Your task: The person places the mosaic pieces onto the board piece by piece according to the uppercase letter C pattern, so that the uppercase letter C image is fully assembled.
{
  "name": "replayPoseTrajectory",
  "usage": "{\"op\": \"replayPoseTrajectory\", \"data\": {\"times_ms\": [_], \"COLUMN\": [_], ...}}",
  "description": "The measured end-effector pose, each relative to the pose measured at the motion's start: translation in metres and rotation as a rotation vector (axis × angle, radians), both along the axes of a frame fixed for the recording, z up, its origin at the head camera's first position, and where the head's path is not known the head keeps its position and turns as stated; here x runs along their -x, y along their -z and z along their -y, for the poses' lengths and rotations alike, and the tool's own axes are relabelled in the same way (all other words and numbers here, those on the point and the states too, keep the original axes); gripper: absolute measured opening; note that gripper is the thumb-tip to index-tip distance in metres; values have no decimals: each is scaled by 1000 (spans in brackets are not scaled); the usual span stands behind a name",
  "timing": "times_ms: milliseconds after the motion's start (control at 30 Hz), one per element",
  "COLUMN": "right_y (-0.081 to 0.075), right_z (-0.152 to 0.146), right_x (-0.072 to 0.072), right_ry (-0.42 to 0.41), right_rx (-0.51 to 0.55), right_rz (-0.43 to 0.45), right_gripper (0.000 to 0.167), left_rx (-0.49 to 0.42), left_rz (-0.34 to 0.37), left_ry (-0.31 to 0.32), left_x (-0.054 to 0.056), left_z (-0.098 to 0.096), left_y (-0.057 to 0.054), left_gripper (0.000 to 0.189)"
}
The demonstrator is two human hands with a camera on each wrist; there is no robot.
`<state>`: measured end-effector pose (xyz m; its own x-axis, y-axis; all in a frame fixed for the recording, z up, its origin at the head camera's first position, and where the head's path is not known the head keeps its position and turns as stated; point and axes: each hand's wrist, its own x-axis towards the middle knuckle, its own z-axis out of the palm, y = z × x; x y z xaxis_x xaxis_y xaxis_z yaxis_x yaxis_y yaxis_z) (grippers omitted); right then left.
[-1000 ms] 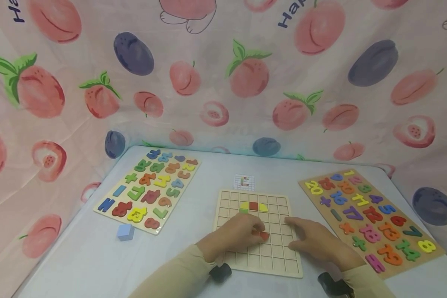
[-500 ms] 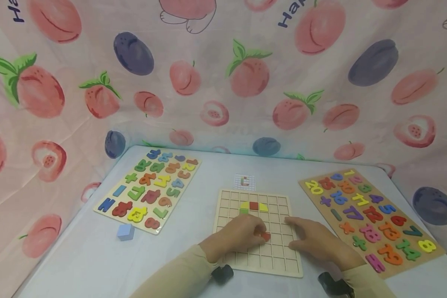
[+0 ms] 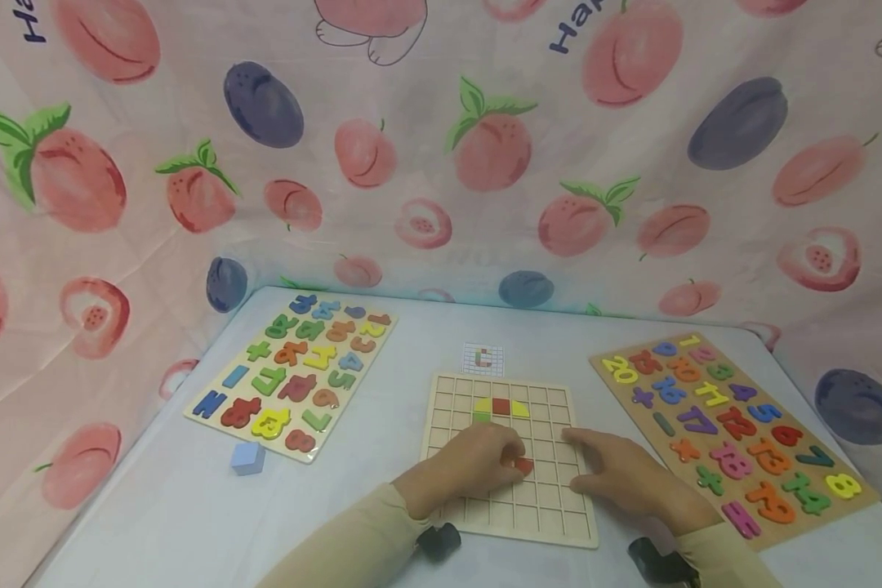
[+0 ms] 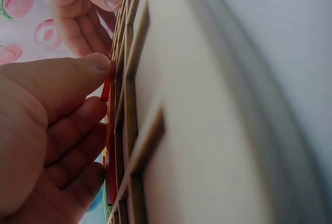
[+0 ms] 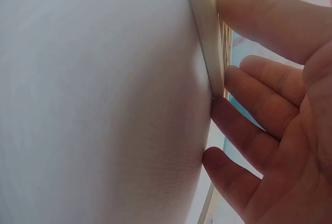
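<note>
A pale wooden grid board (image 3: pixel 551 518) lies on the table in the head view. My left hand (image 3: pixel 470 459) is over its middle, thumb and fingertips pinching a small red tile (image 3: pixel 525 465) low at the grid. The left wrist view shows that red tile (image 4: pixel 107 86) at the thumb tip, against the grid ridges. Farther up the board sit a red square tile (image 3: pixel 501 406), a yellow tile (image 3: pixel 520 408) and a partly covered green tile (image 3: pixel 481 416). My right hand (image 3: pixel 621 474) rests at the board's right edge, its fingers (image 5: pixel 251 130) spread and touching the side.
A small pattern card (image 3: pixel 483 359) lies behind the board. Number puzzle boards stand at the left (image 3: pixel 287 376) and right (image 3: pixel 735 433). A light blue cube (image 3: pixel 247 458) sits near the left puzzle. A fruit-print cloth (image 3: pixel 441 163) hangs behind the table.
My left hand has shifted slightly right with the red tile, mostly in the earlier half second. The right hand stays at the board's edge.
</note>
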<state>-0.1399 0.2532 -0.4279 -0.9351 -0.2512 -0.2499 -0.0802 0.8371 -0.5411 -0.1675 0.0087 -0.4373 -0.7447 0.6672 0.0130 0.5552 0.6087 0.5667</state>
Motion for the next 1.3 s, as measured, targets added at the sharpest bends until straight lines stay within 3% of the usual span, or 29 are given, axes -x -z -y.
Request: {"op": "replayPoseTrajectory", "data": {"times_ms": [300,1300], "right_y": [0,-2], "right_z": [1,2], "right_x": [0,-2], "right_ry": [-5,-6], "right_rx": [-6,-12], "right_rz": [-10,-17], "right_gripper": [72,72], "left_rx": [-2,27], "left_rz": [22,-5], "left_ry": [-4,-33], "left_x": [-1,-4], "left_z": [-1,-4], "left_y": [0,0], "left_gripper": [19,14]}}
